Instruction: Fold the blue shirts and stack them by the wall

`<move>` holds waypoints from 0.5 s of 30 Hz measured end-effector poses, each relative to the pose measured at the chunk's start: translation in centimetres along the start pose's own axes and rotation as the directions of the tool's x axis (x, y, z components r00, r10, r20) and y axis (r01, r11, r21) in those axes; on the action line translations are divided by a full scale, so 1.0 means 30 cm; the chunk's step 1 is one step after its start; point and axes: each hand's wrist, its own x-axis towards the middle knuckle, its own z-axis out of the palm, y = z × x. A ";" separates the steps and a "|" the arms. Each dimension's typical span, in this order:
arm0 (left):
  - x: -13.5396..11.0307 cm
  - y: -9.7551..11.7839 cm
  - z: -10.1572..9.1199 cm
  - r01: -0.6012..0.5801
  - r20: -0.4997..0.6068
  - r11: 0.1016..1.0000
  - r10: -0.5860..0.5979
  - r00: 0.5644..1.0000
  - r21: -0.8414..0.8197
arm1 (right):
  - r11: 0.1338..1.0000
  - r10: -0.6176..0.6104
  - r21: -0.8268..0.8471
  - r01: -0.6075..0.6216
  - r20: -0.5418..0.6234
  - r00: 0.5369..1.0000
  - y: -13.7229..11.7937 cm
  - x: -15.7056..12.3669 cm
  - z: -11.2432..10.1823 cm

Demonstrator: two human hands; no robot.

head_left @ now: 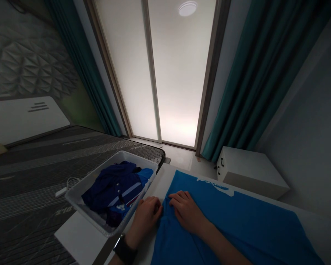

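A bright blue T-shirt (245, 217) with a white print near its far edge lies spread over a white table. At the shirt's left edge, my left hand (149, 211) is closed with its fingers curled in; whether cloth is between them is hidden. It wears a black watch (124, 250) on the wrist. My right hand (186, 211) lies open on the shirt just to the right, fingers stretched toward its left edge. Some creases run through the cloth near both hands.
Left of the table, a translucent plastic bin (93, 217) holds dark blue and bright blue clothes (116, 184). A dark patterned mattress (30, 176) lies beyond it, with a white cable. On the right stands a low white cabinet (251, 169); frosted sliding doors (179, 81) and teal curtains (253, 81) are behind.
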 end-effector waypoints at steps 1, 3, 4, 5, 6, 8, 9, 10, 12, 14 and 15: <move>0.001 -0.004 -0.001 0.002 0.002 1.000 -0.002 1.000 -0.003 | 1.000 0.000 0.007 0.000 -0.006 1.000 0.001 0.000 0.001; 0.004 -0.010 -0.001 0.014 0.004 1.000 -0.014 1.000 -0.009 | 1.000 0.001 0.016 -0.001 -0.014 1.000 0.001 -0.001 0.002; 0.005 -0.013 0.000 0.022 0.003 1.000 -0.022 1.000 -0.006 | 1.000 0.002 0.015 -0.002 -0.015 1.000 0.001 -0.001 0.002; 0.007 -0.015 0.001 0.029 0.003 1.000 -0.029 1.000 0.002 | 1.000 0.003 0.011 -0.003 -0.013 1.000 0.001 -0.001 0.001; 0.008 -0.016 0.002 0.032 0.001 0.999 -0.032 0.999 0.015 | 1.000 0.003 0.006 -0.003 -0.008 1.000 0.000 -0.001 0.000; 0.010 -0.018 0.004 0.032 -0.004 0.999 -0.032 0.999 0.041 | 1.000 0.004 -0.002 -0.004 0.004 1.000 -0.001 0.000 -0.005; 0.010 -0.018 0.005 0.031 -0.008 0.998 -0.030 1.000 0.047 | 1.000 0.005 -0.005 -0.005 0.010 1.000 -0.003 0.000 -0.008; 0.010 -0.017 0.004 0.030 -0.014 0.999 -0.029 0.999 0.042 | 1.000 0.005 -0.008 -0.005 0.015 1.000 -0.004 0.001 -0.011; 0.008 -0.012 0.001 0.035 -0.031 0.999 -0.034 0.999 0.006 | 1.000 0.007 -0.016 -0.007 0.024 1.000 -0.006 0.002 -0.015; 0.004 -0.003 -0.004 0.039 -0.038 0.999 -0.041 0.998 -0.037 | 1.000 0.007 -0.026 -0.006 0.030 1.000 -0.007 0.002 -0.015; 0.002 0.003 -0.008 0.038 -0.035 0.998 -0.040 0.999 -0.049 | 1.000 0.006 -0.030 -0.005 0.031 0.999 -0.007 0.002 -0.013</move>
